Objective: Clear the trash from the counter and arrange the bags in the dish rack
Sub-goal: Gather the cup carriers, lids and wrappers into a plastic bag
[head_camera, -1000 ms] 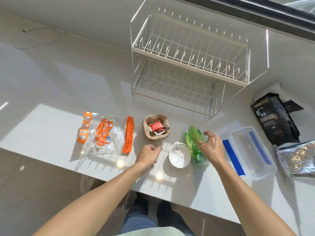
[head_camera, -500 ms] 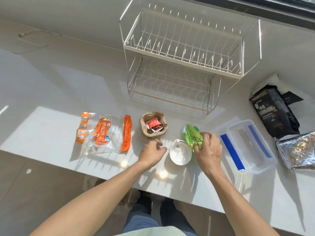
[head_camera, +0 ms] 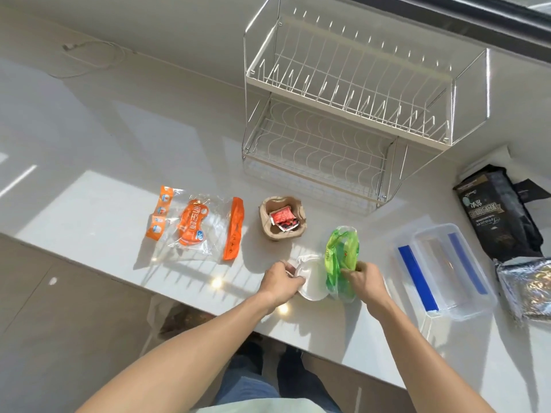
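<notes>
My left hand [head_camera: 281, 283] grips the left rim of a white plastic lid [head_camera: 311, 278], lifted and tilted near the counter's front edge. Beside it my right hand [head_camera: 365, 283] holds a crumpled green plastic wrapper [head_camera: 341, 251] raised off the counter. A brown paper cup holder [head_camera: 281, 219] with red sauce packets inside sits just behind them. An orange and clear plastic bag [head_camera: 195, 226] lies flat to the left. A black bag [head_camera: 498, 213] and a silver foil bag [head_camera: 527, 286] lie at the far right. The white two-tier wire dish rack [head_camera: 351, 114] stands behind, with nothing in it.
A clear plastic container [head_camera: 453, 272] with blue clips sits right of my right hand. A white cable [head_camera: 89, 58] lies at the back left. A window frame runs along the top right. The counter's front edge runs just below my hands, with floor and my legs beneath.
My left hand moved right and took hold of the white lid, tilting it up. My right hand closed on the green wrapper and lifted it.
</notes>
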